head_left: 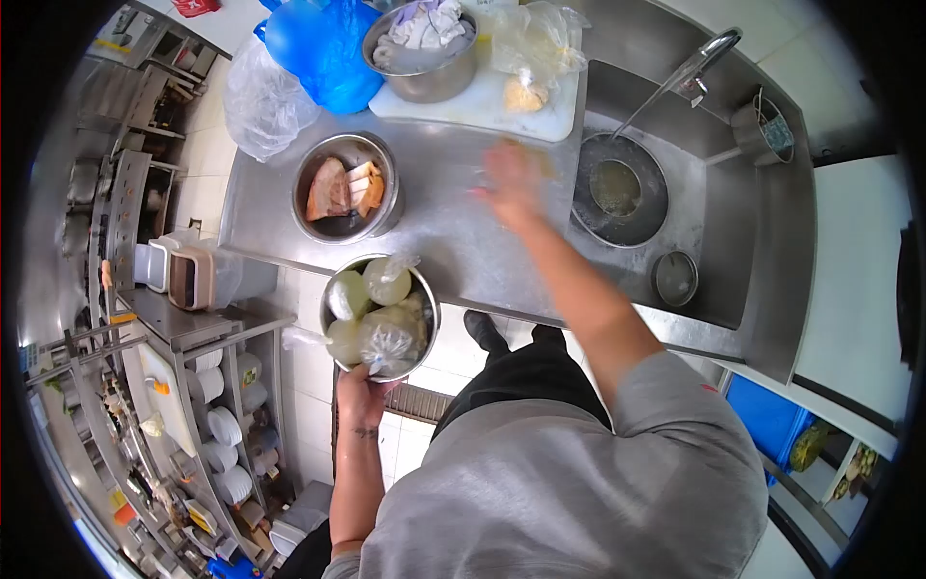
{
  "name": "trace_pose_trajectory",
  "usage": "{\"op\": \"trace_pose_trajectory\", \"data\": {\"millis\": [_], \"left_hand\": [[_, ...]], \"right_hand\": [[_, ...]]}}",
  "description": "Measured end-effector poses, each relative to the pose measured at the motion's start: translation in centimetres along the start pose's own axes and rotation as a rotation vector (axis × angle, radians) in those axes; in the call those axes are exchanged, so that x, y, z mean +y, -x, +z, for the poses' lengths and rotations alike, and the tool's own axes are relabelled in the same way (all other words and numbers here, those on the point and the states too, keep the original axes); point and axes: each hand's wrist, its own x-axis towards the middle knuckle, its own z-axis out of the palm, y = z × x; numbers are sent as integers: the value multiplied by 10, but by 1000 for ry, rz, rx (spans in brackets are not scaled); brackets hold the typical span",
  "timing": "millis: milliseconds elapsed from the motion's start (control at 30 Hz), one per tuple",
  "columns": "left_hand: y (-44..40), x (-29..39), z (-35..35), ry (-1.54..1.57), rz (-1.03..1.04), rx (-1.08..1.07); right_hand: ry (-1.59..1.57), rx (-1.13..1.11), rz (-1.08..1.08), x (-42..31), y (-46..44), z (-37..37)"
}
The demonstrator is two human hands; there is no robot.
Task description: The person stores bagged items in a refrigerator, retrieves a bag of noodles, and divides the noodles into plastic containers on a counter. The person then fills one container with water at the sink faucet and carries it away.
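My left hand [361,398] grips the near rim of a steel bowl [431,340], which is held level with the counter's front edge. Several knotted clear plastic bags [388,282] with pale green contents fill that bowl. Smeared by motion, my right hand [511,179] is over the steel counter, just short of the white cutting board [463,114]; its fingers are too blurred to read. On the counter to the left, another steel bowl [388,207] contains chunks of meat [330,189].
A sink [666,106] with a running tap [709,60] and a large pan [648,217] lies to the right. A pot of cloths [424,82], a clear bag [535,43] and a blue bag [323,53] stand at the back. Shelves of plates [224,425] are at lower left.
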Motion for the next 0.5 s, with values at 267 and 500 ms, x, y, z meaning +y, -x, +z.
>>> {"op": "trace_pose_trajectory", "data": {"millis": [267,500], "left_hand": [[-39,1,0,12,10,-93],[-36,1,8,-34,4,-60]], "right_hand": [[211,249,459,191,97,6],[-840,79,-175,-82,89,20]]}}
